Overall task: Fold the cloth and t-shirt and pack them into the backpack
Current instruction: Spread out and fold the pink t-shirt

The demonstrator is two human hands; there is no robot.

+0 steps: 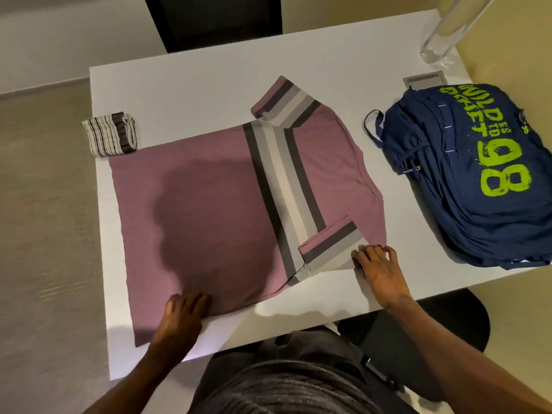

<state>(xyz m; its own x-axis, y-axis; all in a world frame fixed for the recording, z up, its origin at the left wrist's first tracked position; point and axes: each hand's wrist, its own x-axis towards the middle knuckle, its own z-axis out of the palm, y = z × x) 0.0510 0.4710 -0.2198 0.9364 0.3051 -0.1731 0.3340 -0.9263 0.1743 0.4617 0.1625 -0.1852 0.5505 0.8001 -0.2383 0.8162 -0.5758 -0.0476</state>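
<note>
**T-shirt [209, 204] flat on the worktop [194, 85], both hands on its near edge**

Closest in, the person's grey-clad lap is tucked up against the worktop's front edge, with both bare forearms reaching out over it. The left hand [182, 315] is down at the near edge of the T-shirt, close to the hem corner. Its fingers are curled over the mauve fabric and gripping it. Over to the right, the right hand [380, 273] has its fingers arched and hooked onto the edge at the shoulder, holding it there. Its thumb lies against the near sleeve [331, 246].

That sleeve is folded in over the body, showing dark grey, pale grey and cream stripes. The same striped band runs straight across the chest. The T-shirt lies spread sideways, hem to the left and neck to the right, with a head-shaped shadow across its middle. At the far edge the other sleeve [283, 101] lies angled across the shoulder.

Back left, just by the far hem corner, sits the cloth [110, 134], folded into a small striped bundle.

On the right, apart from the T-shirt, the navy backpack [466, 174] lies flat with lime-green lettering and a big "98" on top. Its loop handle points towards the T-shirt. Whether it is zipped I cannot tell.

Just beyond the backpack is a grey plate [422, 80] set into the worktop. A clear glass vase [448, 31] stands in the far right corner, and a dark chair [215, 22] stands at the far side.
</note>
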